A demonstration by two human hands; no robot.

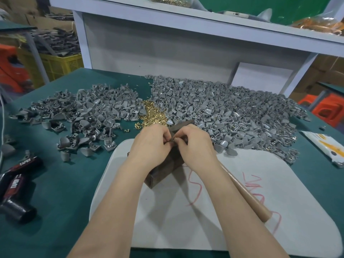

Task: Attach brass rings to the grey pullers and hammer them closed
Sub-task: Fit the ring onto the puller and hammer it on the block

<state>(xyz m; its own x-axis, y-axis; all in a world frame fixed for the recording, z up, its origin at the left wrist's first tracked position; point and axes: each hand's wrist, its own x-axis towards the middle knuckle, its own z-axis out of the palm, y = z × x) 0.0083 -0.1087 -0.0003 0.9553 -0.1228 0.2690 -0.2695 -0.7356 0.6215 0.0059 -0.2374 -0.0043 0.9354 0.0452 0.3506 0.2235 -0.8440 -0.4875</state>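
Head: green table (65, 183), puller heaps (223, 108); left hand (150, 143), right hand (196, 143) fingers (181, 140) pinch part (173, 140).

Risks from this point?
1. The left hand and right hand both pinch a small part above the block. A slip would likely drop it among the loose pullers.
2. The hammer handle lies under the right forearm, so moving that arm may knock it.
3. The fingertips sit about where a blow would probably land and may get hit.
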